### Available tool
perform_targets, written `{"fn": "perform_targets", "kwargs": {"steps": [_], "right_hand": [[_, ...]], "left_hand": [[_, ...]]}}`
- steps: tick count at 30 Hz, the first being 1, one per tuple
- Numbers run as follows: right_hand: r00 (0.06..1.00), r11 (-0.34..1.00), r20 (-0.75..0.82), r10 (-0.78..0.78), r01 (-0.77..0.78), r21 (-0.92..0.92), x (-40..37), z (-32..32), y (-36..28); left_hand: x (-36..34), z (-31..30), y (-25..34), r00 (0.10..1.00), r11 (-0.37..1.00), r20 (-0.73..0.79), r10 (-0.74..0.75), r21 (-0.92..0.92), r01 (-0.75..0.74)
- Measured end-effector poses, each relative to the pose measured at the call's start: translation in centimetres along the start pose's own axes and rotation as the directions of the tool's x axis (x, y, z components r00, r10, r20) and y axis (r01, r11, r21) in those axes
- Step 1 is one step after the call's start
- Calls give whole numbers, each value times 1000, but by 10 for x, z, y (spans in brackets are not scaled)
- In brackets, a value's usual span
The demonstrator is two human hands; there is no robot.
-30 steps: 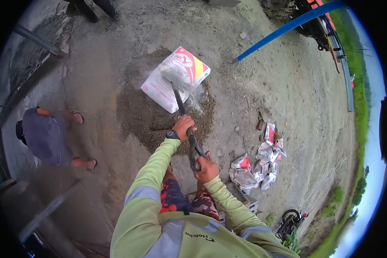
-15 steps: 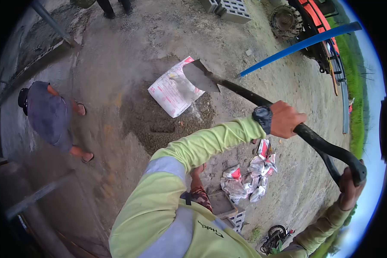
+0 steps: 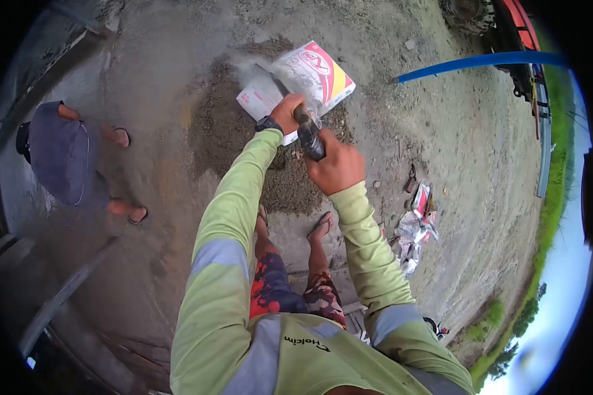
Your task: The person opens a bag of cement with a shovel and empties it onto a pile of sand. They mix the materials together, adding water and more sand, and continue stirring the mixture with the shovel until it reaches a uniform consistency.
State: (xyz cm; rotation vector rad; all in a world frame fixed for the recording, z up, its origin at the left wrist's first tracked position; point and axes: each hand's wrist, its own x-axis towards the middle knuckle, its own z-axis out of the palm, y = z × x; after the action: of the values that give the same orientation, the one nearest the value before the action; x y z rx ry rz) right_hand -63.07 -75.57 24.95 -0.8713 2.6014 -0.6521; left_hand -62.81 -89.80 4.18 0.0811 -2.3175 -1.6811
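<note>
My left hand (image 3: 286,113), with a dark watch at the wrist, is closed around the shaft of a shovel (image 3: 311,139). Just below and to its right, my right hand (image 3: 337,166) grips the shovel's dark handle end. The shovel points down at a white, red and yellow cement bag (image 3: 339,80), which is bent or split along the middle. Pale dust hides most of the blade. Beneath the bag lies a heap of dark wet gravelly mix (image 3: 290,187), in front of my sandalled feet.
A co-worker (image 3: 62,155) in a dark shirt and hat stands at the left. Crumpled empty bags (image 3: 412,230) lie on the right. A blue bar (image 3: 474,64) crosses the upper right, near a vehicle's wheel (image 3: 468,12). A concrete edge (image 3: 46,72) runs at the upper left.
The shovel has come down from its raised position at the right into the bag. Both hands have moved left and closer together. The bag has bent, showing its red and yellow print.
</note>
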Motion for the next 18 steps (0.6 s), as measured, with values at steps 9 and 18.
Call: {"fn": "perform_targets", "kwargs": {"steps": [9,18], "right_hand": [[920,964,290,-265,260,54,-165,60,66],[938,980,-348,7,-75,-183,-154,-355,37]], "left_hand": [[-81,35,31,992,939,5,130,321,-124],[128,125,306,839,827,-21,543,186,-531]]}}
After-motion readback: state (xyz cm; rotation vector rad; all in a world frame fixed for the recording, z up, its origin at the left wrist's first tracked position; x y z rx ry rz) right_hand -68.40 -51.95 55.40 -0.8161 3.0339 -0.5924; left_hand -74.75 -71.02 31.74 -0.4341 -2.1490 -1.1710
